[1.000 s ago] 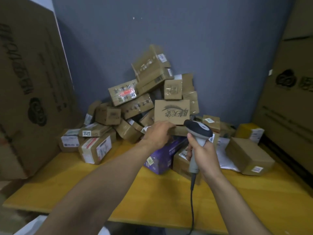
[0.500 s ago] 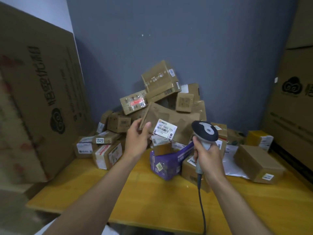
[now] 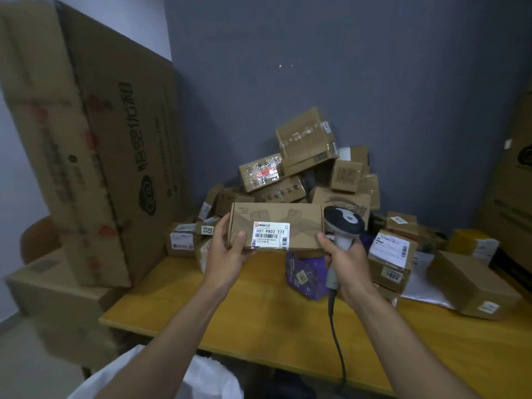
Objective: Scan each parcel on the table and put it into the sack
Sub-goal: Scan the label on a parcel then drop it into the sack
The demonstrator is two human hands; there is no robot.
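Left hand [image 3: 227, 254] grips flat parcel [image 3: 276, 217] by left end, thumb on front, fingers curled behind. Label [image 3: 271, 232] faces person, likely so barcode is readable. Right hand [image 3: 344, 260] is wrapped round scanner [image 3: 342, 223] handle, one fingertip touching parcel's right end, probably to steady it. Scanner head sits at parcel's 3 o'clock. Parcel is held above yellow table [image 3: 259, 312]. Pile of parcels [image 3: 305, 168] at 12 o'clock against grey wall [image 3: 374, 82]. Big carton [image 3: 115, 139] at 10 o'clock. White sack [image 3: 207, 378] at 6 o'clock, below table edge.
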